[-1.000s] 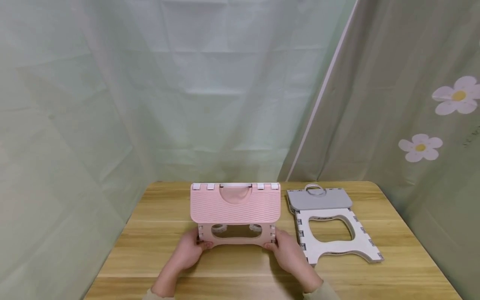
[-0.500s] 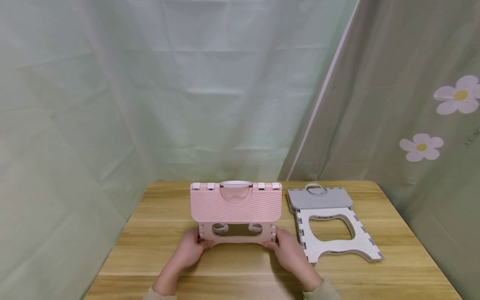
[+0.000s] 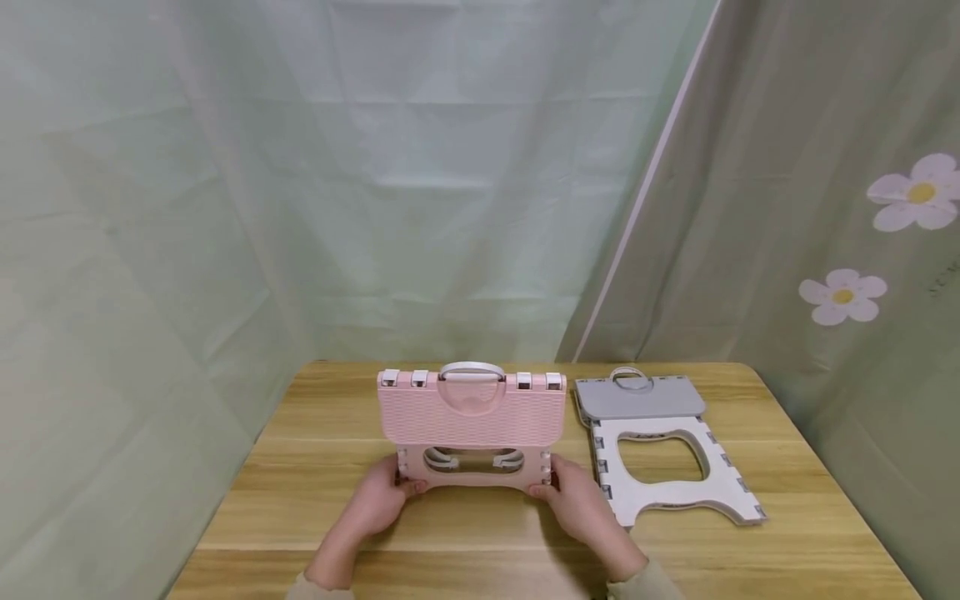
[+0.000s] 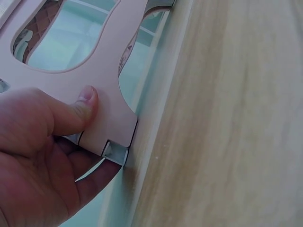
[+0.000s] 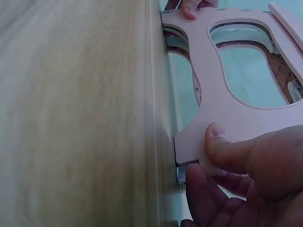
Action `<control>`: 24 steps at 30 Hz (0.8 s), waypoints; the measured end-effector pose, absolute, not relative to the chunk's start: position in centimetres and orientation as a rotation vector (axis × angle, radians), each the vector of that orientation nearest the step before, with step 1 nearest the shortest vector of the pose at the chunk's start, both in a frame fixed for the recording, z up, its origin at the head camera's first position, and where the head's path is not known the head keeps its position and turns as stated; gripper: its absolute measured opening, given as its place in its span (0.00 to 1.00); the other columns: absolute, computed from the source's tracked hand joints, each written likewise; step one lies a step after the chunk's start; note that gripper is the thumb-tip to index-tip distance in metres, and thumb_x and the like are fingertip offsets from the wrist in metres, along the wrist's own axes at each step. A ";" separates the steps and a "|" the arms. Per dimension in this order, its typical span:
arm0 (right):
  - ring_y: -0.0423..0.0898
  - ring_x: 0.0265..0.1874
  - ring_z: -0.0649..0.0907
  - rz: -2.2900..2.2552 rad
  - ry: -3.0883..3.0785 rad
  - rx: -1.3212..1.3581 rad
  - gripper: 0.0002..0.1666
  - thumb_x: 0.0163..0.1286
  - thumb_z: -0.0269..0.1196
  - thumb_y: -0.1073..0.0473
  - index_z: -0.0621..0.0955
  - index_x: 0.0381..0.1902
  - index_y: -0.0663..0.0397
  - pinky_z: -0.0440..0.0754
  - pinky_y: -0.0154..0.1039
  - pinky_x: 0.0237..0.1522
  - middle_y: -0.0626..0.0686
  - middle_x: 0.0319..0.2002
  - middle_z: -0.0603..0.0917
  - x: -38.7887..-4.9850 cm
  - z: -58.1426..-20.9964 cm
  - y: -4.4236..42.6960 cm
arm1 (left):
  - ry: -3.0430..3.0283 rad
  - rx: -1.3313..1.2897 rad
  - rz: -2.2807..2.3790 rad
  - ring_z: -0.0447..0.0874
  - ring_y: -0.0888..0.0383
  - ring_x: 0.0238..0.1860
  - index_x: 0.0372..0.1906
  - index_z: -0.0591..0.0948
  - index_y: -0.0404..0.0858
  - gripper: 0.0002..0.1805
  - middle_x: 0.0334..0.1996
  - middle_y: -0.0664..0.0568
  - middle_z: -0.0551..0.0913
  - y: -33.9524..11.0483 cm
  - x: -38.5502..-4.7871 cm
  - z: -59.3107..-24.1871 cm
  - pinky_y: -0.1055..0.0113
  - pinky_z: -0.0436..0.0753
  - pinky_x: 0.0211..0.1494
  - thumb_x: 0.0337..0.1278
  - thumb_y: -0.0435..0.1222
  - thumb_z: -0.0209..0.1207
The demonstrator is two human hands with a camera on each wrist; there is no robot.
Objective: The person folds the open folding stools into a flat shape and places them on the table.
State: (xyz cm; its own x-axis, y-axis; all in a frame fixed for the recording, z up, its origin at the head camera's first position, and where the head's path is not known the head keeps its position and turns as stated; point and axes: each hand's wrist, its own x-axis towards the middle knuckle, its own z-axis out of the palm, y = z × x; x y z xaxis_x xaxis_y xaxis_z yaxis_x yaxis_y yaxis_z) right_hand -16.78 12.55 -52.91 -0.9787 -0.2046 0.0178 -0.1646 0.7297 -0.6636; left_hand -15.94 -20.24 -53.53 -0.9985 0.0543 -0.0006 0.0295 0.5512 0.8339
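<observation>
A pink folding step stool (image 3: 472, 421) stands partly folded on the table, its woven-textured seat panel slanting over the front leg frame and a white carry handle (image 3: 472, 367) at its top edge. My left hand (image 3: 378, 497) grips the stool's lower left leg, thumb on the front face and fingers behind, as the left wrist view also shows. On the lower right leg my right hand (image 3: 576, 504) has the same hold; its thumb (image 5: 218, 142) lies on the pink face. The stool's rear leg frame is mostly hidden.
A grey and white folding stool (image 3: 667, 467) lies flat on the wooden table (image 3: 300, 500), just right of my right hand. Pale green curtains (image 3: 450, 208) hang behind and at both sides of the table.
The pink stool's upper edge has tipped slightly, showing more of the handle and the white hinge tabs. Both hands keep their grip in nearly the same place.
</observation>
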 end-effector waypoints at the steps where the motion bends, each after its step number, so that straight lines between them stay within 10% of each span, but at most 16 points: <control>1: 0.52 0.42 0.86 -1.111 2.860 -0.282 0.25 0.69 0.75 0.48 0.80 0.53 0.58 0.85 0.54 0.45 0.53 0.41 0.87 -16.8 -52.9 12.5 | 2.749 0.076 1.477 0.82 0.57 0.39 0.50 0.82 0.31 0.14 0.36 0.51 0.85 -20.3 -16.0 -53.5 0.58 0.83 0.46 0.62 0.28 0.71; 9: 0.43 0.33 0.83 -1.169 2.838 -0.223 0.49 0.65 0.78 0.48 0.69 0.74 0.65 0.82 0.48 0.38 0.47 0.34 0.86 -17.1 -53.0 12.8 | 2.663 0.007 1.623 0.88 0.51 0.45 0.71 0.63 0.29 0.43 0.46 0.40 0.87 -20.5 -16.4 -53.7 0.57 0.86 0.48 0.56 0.27 0.75; 24: 0.44 0.32 0.77 -1.124 2.896 -0.285 0.24 0.64 0.79 0.45 0.81 0.43 0.53 0.78 0.43 0.35 0.47 0.32 0.79 -17.2 -52.5 12.8 | 2.829 -0.009 1.553 0.84 0.53 0.44 0.58 0.84 0.37 0.31 0.47 0.45 0.80 -21.1 -17.0 -53.4 0.62 0.85 0.49 0.47 0.33 0.83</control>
